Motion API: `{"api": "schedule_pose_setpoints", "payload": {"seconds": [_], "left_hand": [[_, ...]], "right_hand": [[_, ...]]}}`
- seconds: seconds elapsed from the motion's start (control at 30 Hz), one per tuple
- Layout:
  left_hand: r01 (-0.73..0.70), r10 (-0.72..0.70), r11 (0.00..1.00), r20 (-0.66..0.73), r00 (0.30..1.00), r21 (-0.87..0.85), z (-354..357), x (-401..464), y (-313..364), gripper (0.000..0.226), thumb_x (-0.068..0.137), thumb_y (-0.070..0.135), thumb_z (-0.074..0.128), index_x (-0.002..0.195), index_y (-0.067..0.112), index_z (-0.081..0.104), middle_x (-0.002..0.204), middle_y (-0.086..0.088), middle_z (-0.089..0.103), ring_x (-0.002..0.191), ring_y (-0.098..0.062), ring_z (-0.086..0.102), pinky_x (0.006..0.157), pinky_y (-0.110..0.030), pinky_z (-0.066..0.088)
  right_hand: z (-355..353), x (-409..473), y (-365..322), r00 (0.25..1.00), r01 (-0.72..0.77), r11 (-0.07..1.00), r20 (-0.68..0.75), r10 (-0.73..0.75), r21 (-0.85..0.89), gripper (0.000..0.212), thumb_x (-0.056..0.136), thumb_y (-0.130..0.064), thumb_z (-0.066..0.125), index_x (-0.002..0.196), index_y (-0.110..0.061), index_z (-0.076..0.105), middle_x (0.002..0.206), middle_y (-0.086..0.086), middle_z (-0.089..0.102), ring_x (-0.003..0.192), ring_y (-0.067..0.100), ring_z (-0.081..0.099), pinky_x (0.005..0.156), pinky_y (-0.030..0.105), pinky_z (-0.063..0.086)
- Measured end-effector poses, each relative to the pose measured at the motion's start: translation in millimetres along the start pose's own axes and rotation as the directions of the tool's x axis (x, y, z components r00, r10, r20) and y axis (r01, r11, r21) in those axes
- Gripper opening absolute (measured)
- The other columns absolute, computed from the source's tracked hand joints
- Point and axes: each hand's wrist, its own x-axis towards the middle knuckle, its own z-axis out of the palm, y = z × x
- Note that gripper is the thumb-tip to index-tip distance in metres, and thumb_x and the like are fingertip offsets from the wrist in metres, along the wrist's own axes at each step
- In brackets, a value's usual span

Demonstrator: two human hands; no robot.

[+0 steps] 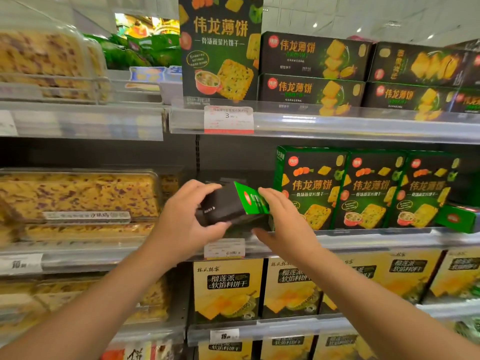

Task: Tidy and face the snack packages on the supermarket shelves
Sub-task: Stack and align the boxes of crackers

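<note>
Both forearms reach in from the bottom edge toward a dark box (228, 206) with a green end flap, held tilted over the front lip of the middle shelf (363, 240), in the gap left of the standing boxes. Left hand (187, 219) grasps it, fingers curled over the top and thumb under the near edge. Right hand (283, 219) has straight fingers lying against the green end, thumb spread low; it presses rather than clasps. Just right of the box three green cracker boxes (371, 190) stand upright, faces forward, touching side by side. Beyond them a green box (457, 218) lies flat, end outward. Under the hands a price tag (224, 248) sits on the rail. Below stand yellow durian boxes (228, 289). Left are clear trays of cake (78, 196). On the top shelf black boxes (311, 71) lie stacked beside one upright box (220, 48).
</note>
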Motion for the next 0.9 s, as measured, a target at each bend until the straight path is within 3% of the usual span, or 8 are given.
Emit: {"api": "schedule_pose_setpoints", "payload": {"seconds": [0.27, 0.37, 0.5, 0.57, 0.63, 0.67, 0.77, 0.9], "left_hand": [[0.112, -0.156, 0.87, -0.052, 0.986, -0.48, -59.2, 5.3, -4.2, 0.05, 0.055, 0.046, 0.079, 0.101, 0.056, 0.063, 0.102, 0.018, 0.069, 0.097, -0.006, 0.067, 0.079, -0.027, 0.058], [0.103, -0.171, 0.682, -0.022, 0.985, -0.724, -63.4, 0.7, -17.6, 0.055, 0.065, 0.044, 0.086, 0.115, 0.044, 0.063, 0.117, 0.011, 0.069, 0.108, -0.006, 0.065, 0.082, -0.021, 0.056], [0.305, -0.385, 0.416, 0.138, 0.912, -0.856, -35.2, -1.4, -41.9, 0.058, 0.077, 0.073, 0.049, 0.12, 0.035, 0.059, 0.117, 0.004, 0.068, 0.115, -0.02, 0.063, 0.089, -0.037, 0.052], [0.412, -0.434, 0.577, 0.162, 0.886, -0.705, -12.2, 1.8, -50.4, 0.053, 0.081, 0.067, 0.058, 0.12, 0.03, 0.061, 0.121, 0.002, 0.062, 0.118, -0.023, 0.059, 0.094, -0.037, 0.048], [0.361, -0.339, 0.903, 0.127, 0.932, -0.233, 11.7, 6.2, -61.2, 0.047, 0.091, 0.044, 0.061, 0.133, 0.023, 0.055, 0.131, -0.002, 0.054, 0.123, -0.022, 0.051, 0.101, -0.034, 0.042], [0.328, -0.322, 0.945, 0.144, 0.936, -0.02, 20.8, 8.5, -61.1, 0.052, 0.092, 0.047, 0.058, 0.139, 0.027, 0.049, 0.132, -0.003, 0.05, 0.125, -0.022, 0.047, 0.102, -0.033, 0.041], [0.409, -0.461, 0.886, 0.317, 0.829, 0.22, 39.7, 20.9, -53.7, 0.078, 0.082, 0.07, 0.054, 0.147, 0.033, 0.034, 0.138, -0.011, 0.043, 0.129, -0.032, 0.043, 0.105, -0.04, 0.043], [0.436, -0.511, 0.857, 0.344, 0.788, 0.274, 53.7, 34.2, -48.8, 0.077, 0.08, 0.063, 0.061, 0.146, 0.034, 0.034, 0.146, -0.015, 0.036, 0.117, -0.029, 0.059, 0.097, -0.035, 0.049]], "right_hand": [[-42.0, 53.8, -43.4, 0.991, 0.077, 0.993, 0.105, -0.086, 0.085, 0.088, 0.074, -0.039, 0.081, 0.147, -0.027, 0.034, 0.144, -0.008, 0.045, 0.128, 0.005, 0.033, 0.103, 0.023, 0.028], [-60.2, 53.6, -53.0, 0.986, 0.079, 0.996, 0.144, -0.083, 0.034, 0.087, 0.073, -0.046, 0.079, 0.146, -0.031, 0.034, 0.139, -0.013, 0.046, 0.123, 0.0, 0.036, 0.098, 0.024, 0.033], [-90.5, 49.3, -59.6, 0.989, 0.1, 0.987, 0.12, -0.085, -0.126, 0.084, 0.077, -0.046, 0.076, 0.148, -0.033, 0.032, 0.14, -0.016, 0.039, 0.115, -0.008, 0.027, 0.098, 0.022, 0.032], [-107.0, 48.2, -61.4, 0.991, 0.093, 0.977, 0.112, -0.073, -0.19, 0.084, 0.078, -0.044, 0.075, 0.148, -0.032, 0.031, 0.141, -0.015, 0.039, 0.122, -0.002, 0.028, 0.099, 0.021, 0.029], [-126.5, 50.1, -63.5, 0.994, 0.09, 0.971, 0.079, -0.074, -0.223, 0.082, 0.079, -0.043, 0.075, 0.148, -0.031, 0.032, 0.14, -0.015, 0.04, 0.122, 0.0, 0.029, 0.098, 0.022, 0.03], [-138.0, 52.3, -64.2, 0.996, 0.087, 0.968, 0.053, -0.076, -0.236, 0.081, 0.08, -0.042, 0.074, 0.148, -0.03, 0.033, 0.139, -0.014, 0.042, 0.122, 0.001, 0.031, 0.097, 0.023, 0.031], [-177.8, 66.3, -63.7, 0.997, 0.07, 0.964, -0.024, -0.079, -0.256, 0.078, 0.081, -0.04, 0.073, 0.148, -0.026, 0.036, 0.138, -0.011, 0.045, 0.124, 0.007, 0.035, 0.103, 0.03, 0.033], [-232.0, 97.9, -61.8, 0.983, 0.084, 0.961, -0.134, -0.123, -0.263, 0.072, 0.077, -0.03, 0.078, 0.142, -0.023, 0.047, 0.123, -0.012, 0.049, 0.114, 0.009, 0.043, 0.102, 0.044, 0.043]]}}
